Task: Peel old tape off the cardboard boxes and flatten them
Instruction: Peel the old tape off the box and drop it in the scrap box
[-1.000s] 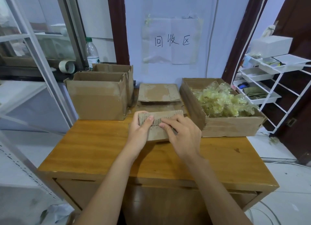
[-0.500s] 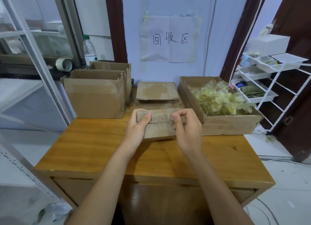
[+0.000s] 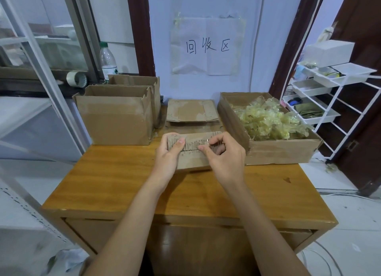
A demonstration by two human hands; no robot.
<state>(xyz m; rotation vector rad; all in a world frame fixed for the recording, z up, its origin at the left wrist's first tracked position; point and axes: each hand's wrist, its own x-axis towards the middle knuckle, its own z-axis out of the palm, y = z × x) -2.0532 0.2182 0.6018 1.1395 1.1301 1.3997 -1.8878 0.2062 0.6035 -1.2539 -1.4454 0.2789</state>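
A small cardboard box with torn, rough paper along its top stands at the middle of the wooden table. My left hand grips its left end, thumb on the near face. My right hand pinches a thin strip of clear tape at the box's upper edge. Behind it lies a stack of flattened cardboard.
Two open cardboard boxes stand at the back left. A wide box heaped with crumpled yellowish tape sits at the right. A plastic bottle and tape roll rest on the ledge at left. A white wire rack stands at far right.
My right hand slid right along the box's top, then came back toward the middle and now pinches a tape strip. The box is lifted slightly and the left hand keeps its hold.
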